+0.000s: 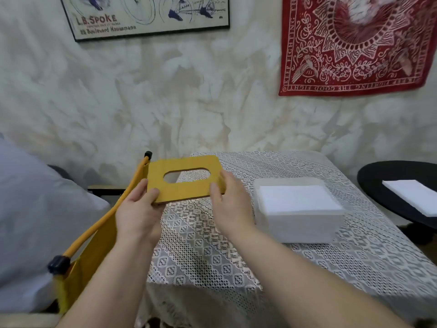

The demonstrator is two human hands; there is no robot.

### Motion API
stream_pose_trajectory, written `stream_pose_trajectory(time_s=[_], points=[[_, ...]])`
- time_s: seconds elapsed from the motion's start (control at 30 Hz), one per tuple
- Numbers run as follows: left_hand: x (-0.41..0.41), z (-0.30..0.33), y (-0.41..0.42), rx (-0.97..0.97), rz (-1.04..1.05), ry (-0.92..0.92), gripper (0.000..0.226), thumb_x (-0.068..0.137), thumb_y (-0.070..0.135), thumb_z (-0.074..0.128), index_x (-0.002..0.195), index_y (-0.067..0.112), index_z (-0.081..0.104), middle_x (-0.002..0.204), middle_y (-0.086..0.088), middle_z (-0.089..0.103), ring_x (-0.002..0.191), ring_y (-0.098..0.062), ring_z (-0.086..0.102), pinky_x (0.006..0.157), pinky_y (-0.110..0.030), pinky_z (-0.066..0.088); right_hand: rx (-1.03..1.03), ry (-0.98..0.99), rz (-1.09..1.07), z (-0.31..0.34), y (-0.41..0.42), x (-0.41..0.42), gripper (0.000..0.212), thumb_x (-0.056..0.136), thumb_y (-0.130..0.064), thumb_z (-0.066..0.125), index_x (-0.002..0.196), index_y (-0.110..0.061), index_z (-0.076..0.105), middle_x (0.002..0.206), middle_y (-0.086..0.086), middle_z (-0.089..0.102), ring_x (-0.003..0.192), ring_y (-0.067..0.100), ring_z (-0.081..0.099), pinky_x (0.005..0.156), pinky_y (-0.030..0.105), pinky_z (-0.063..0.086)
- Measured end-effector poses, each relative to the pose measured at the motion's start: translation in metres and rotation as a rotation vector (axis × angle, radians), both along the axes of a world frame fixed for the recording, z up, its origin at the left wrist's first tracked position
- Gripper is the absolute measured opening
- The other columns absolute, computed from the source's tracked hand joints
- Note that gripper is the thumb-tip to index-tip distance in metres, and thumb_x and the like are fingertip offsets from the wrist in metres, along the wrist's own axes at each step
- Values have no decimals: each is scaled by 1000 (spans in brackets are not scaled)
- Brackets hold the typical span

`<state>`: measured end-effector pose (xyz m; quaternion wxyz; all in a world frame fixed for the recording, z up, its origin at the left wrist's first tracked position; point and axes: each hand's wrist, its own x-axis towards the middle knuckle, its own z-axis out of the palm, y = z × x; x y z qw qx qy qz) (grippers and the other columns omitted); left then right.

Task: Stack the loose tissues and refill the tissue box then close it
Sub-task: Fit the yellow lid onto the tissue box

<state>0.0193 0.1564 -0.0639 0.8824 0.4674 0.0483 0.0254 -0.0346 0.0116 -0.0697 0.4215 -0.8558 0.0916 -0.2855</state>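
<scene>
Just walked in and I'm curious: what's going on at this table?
A person is holding a flat yellow wooden lid with an oval slot above the lace-covered table, left hand gripping its near corner and right hand on its right edge. To the right sits the open white tissue box, already filled with a stack of white tissues. The lid is not yet on the box. More white tissues lie on a round black side table.

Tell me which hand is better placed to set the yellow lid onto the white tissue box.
Probably the right hand: it holds the lid by the edge nearer the tissue box, which sits to the right. The left hand grips the far edge and can just steady it.
</scene>
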Motion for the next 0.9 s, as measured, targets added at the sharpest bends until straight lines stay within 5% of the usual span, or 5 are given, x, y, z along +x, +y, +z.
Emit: stream_pose_trajectory(time_s=[0.17, 0.3, 0.43, 0.6, 0.9], points=[[-49, 22, -40, -3, -142, -66, 41, 91, -10, 46, 130, 0, 48, 96, -6, 63, 82, -15, 62, 57, -20, 55, 369, -53, -138, 38, -54, -51, 44, 94, -25, 51, 136, -14, 48, 130, 2, 57, 119, 18, 52, 103, 30, 37], [-71, 25, -94, 89, -318, -74, 38, 91, -7, 49, 127, 3, 52, 97, -7, 63, 80, -14, 60, 54, -17, 53, 599, -76, -149, 49, -115, -92, 14, 86, -18, 58, 88, -18, 72, 86, 3, 70, 79, 22, 62, 80, 47, 56], [-73, 11, -131, 378, -356, -136, 34, 90, 5, 57, 124, 8, 57, 114, -3, 64, 97, -14, 60, 73, -25, 52, 657, -127, -218, 54, -174, -121, 17, 92, -6, 55, 81, -17, 63, 74, 3, 63, 63, 16, 56, 55, 29, 48], [-63, -16, -144, 610, -269, -114, 37, 94, 9, 52, 130, 14, 55, 133, 3, 55, 119, -15, 50, 106, -43, 39, 665, -64, -253, 32, -213, -117, 16, 91, -6, 56, 105, -6, 63, 86, 10, 61, 70, 20, 55, 60, 32, 49], [-67, -35, -149, 664, -363, -109, 35, 96, 17, 48, 130, 23, 56, 133, 10, 54, 124, -12, 46, 109, -44, 35, 419, 84, -167, 11, -207, -75, 22, 85, -11, 59, 66, -19, 66, 81, 12, 71, 75, 27, 62, 71, 43, 52]])
